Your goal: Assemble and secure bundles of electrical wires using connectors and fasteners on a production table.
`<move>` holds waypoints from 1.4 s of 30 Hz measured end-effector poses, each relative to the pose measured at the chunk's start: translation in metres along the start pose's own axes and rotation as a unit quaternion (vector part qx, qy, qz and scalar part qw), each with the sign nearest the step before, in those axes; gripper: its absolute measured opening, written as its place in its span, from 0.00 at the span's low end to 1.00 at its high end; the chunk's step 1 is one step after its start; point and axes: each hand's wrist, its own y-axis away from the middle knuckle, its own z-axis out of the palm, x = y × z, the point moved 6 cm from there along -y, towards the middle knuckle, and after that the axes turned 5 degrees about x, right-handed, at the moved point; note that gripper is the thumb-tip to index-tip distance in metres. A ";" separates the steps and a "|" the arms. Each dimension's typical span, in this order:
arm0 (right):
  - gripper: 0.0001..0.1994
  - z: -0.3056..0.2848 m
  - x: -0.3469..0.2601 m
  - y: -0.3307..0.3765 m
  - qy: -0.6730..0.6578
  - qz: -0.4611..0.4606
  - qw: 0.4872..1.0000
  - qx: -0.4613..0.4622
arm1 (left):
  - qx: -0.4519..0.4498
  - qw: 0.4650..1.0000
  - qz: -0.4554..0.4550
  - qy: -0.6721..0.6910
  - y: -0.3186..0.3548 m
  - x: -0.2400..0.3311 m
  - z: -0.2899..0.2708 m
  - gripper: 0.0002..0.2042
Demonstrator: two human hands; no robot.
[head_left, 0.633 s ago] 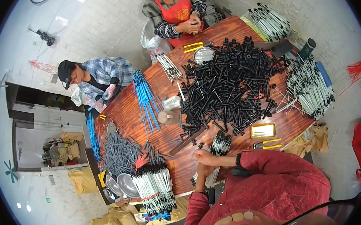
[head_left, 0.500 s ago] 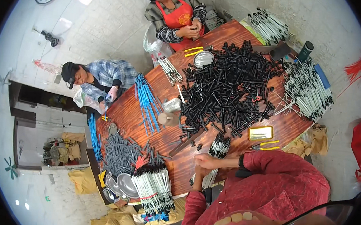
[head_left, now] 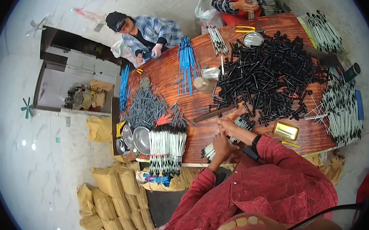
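My left hand [head_left: 220, 145] rests on the near end of a small bundle of white rods with black tips [head_left: 240, 121] at the table's front edge. My right hand [head_left: 231, 127], with a dark watch at the wrist, is closed over the middle of the same bundle. Just beyond my hands lies a big heap of black rod parts [head_left: 269, 74]. A larger stack of finished white rods [head_left: 166, 149] lies to the left of my hands. Whether a single rod is pinched in my fingers is too small to tell.
The brown wooden table [head_left: 170, 77] also bears blue rods [head_left: 187, 64], grey rods [head_left: 145, 108], metal bowls [head_left: 141, 138], a yellow tin [head_left: 286, 130] and white rods [head_left: 342, 110] at the right. Two other people sit at the far side [head_left: 144, 32] [head_left: 235, 3]. Tan sacks [head_left: 114, 195] lie on the floor.
The view has swung, so the table now sits more level and larger in the picture. My hands stay together on the bundle at the table's front edge.
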 end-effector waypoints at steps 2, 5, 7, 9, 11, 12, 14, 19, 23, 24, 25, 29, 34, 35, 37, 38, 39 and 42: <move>0.14 -0.001 -0.003 0.005 0.018 0.006 1.000 -0.019 | -0.003 1.000 -0.013 0.004 0.000 0.003 0.000 0.41; 0.14 -0.004 0.011 0.004 0.018 0.004 1.000 -0.024 | -0.021 0.999 -0.042 0.020 0.012 0.005 0.009 0.41; 0.12 -0.010 0.026 0.007 0.037 0.007 0.999 -0.021 | -0.021 1.000 -0.018 0.002 0.010 0.000 0.019 0.38; 0.11 -0.005 0.041 0.022 0.088 -0.030 0.996 -0.011 | -0.025 0.999 0.040 0.022 0.019 -0.017 0.035 0.22; 0.12 0.022 0.025 0.054 0.089 -0.094 0.991 0.020 | -0.041 0.999 0.001 0.027 0.025 -0.048 0.049 0.23; 0.03 0.021 0.032 0.047 0.049 -0.098 0.992 -0.058 | 0.015 1.000 0.004 0.013 0.030 -0.048 0.043 0.15; 0.06 0.008 0.012 0.031 0.042 -0.070 0.996 -0.044 | 0.009 0.999 0.016 0.050 -0.003 -0.022 0.016 0.24; 0.09 0.010 -0.018 0.026 -0.017 -0.004 1.000 0.002 | -0.051 0.995 0.049 0.076 -0.021 -0.010 -0.009 0.37; 0.12 0.003 -0.012 0.014 -0.049 0.040 0.998 0.025 | -0.070 0.991 0.017 0.115 -0.019 -0.014 -0.012 0.39; 0.13 0.005 -0.014 0.013 -0.064 0.044 0.996 0.034 | -0.106 0.988 -0.014 0.109 -0.019 -0.017 -0.009 0.39; 0.13 0.005 -0.015 0.012 -0.079 0.047 0.995 0.043 | -0.141 0.984 -0.044 0.103 -0.018 -0.020 -0.006 0.40; 0.12 0.014 -0.015 0.014 -0.030 0.040 0.999 -0.015 | -0.131 0.989 -0.021 0.061 -0.015 -0.015 -0.006 0.41; 0.18 0.020 -0.031 0.019 0.213 -0.022 0.977 -0.018 | -0.109 0.989 -0.044 0.089 -0.017 -0.020 -0.004 0.41; 0.20 0.020 -0.042 0.016 0.245 -0.049 0.967 -0.049 | -0.120 0.987 -0.046 0.100 -0.019 -0.022 -0.002 0.42; 0.24 0.020 -0.063 0.017 0.309 -0.102 0.939 -0.111 | -0.140 0.981 -0.050 0.121 -0.021 -0.025 0.003 0.45; 0.24 0.016 -0.069 0.021 0.313 -0.102 0.938 -0.112 | -0.137 0.981 -0.052 0.124 -0.021 -0.025 0.005 0.45; 0.25 0.016 -0.077 0.027 0.348 -0.127 0.922 -0.116 | -0.124 0.983 -0.051 0.126 -0.020 -0.027 0.006 0.42; 0.26 0.011 -0.099 0.044 0.416 -0.179 0.883 -0.124 | -0.097 0.986 -0.044 0.132 -0.022 -0.027 0.005 0.38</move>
